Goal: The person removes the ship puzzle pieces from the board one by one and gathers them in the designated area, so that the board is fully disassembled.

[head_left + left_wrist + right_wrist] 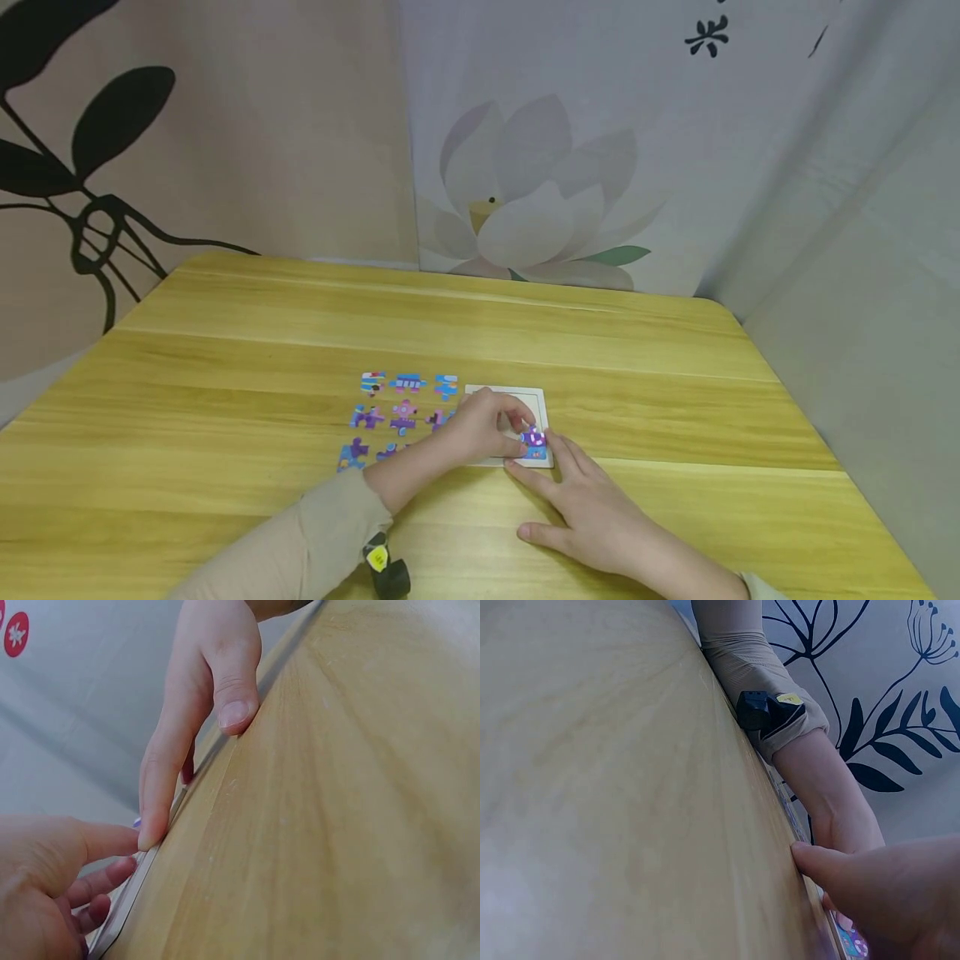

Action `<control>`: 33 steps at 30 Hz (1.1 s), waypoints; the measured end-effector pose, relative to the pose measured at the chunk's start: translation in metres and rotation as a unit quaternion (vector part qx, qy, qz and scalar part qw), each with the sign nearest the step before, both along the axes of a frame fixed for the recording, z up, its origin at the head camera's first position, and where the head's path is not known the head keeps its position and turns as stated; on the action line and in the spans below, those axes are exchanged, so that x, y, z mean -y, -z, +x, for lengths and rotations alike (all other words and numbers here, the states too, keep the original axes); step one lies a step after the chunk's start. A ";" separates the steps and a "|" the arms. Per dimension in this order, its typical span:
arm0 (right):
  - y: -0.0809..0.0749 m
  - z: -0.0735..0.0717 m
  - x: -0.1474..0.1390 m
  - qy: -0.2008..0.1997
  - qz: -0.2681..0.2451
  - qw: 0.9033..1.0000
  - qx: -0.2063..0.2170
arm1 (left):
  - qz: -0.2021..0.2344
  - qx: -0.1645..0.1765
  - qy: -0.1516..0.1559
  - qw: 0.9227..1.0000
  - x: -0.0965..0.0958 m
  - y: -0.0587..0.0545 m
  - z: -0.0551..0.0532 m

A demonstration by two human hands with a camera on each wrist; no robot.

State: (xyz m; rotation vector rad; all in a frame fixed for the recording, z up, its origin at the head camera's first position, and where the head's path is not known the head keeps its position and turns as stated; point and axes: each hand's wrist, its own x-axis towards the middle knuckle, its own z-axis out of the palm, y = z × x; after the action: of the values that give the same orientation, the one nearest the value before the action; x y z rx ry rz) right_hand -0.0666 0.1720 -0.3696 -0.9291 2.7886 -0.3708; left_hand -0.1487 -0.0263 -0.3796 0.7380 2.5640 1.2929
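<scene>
A white square puzzle tray (546,408) lies flat on the table. In its near right corner is a purple and blue jigsaw piece (535,452), a bit of which also shows in the right wrist view, a colourful patch (860,946). My left hand (487,425) reaches over the tray and pinches this piece at its left and upper edges with thumb and curled fingers. My right hand (592,500) is spread, its fingertips at the tray's near right corner and its thumb out over the table. In the left wrist view, the right index fingertip meets the tray's edge.
Left of the tray, several loose jigsaw pieces (403,408) lie in rows, some partly hidden behind the left forearm. A black wrist camera (388,571) is strapped at the left sleeve. The wooden table (225,400) ends at printed curtains (540,167) behind and at the right.
</scene>
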 end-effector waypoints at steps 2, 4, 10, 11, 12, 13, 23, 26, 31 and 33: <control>0.000 0.000 0.000 0.000 -0.002 1.000 0.000 | 0.020 0.016 0.002 1.000 0.000 0.000 0.000; 0.000 0.000 0.000 0.000 -0.003 1.000 0.000 | 0.037 0.025 0.003 0.999 0.000 0.000 0.001; 0.000 0.000 0.001 0.000 -0.001 1.000 -0.005 | 0.072 0.034 -0.008 0.997 -0.001 0.001 0.001; 0.000 0.000 0.001 0.001 -0.001 1.000 -0.006 | 0.075 0.033 -0.009 0.997 -0.001 0.001 0.001; 0.000 0.000 0.001 0.001 -0.001 1.000 -0.007 | 0.077 0.033 -0.010 0.996 -0.001 0.001 0.001; 0.000 0.000 0.001 0.001 -0.002 1.000 -0.007 | 0.079 0.034 -0.011 0.996 -0.001 0.001 0.001; 0.001 0.000 0.001 0.003 -0.007 1.000 -0.002 | 0.086 0.022 -0.027 0.996 0.000 -0.005 0.003; 0.001 0.000 0.000 0.002 -0.008 1.000 0.000 | 0.089 0.017 -0.029 0.995 0.002 -0.010 0.004; 0.000 0.000 0.000 0.000 -0.007 1.000 -0.002 | 0.095 0.022 -0.027 0.995 0.006 -0.017 0.006; 0.000 -0.001 0.001 -0.001 -0.006 1.000 -0.005 | 0.099 0.023 -0.025 0.994 0.008 -0.020 0.007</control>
State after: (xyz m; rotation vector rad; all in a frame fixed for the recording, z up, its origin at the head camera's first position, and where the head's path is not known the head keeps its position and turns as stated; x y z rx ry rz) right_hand -0.0674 0.1711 -0.3700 -0.9389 2.7980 -0.3832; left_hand -0.1415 -0.0348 -0.3597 0.6725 2.4561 1.5789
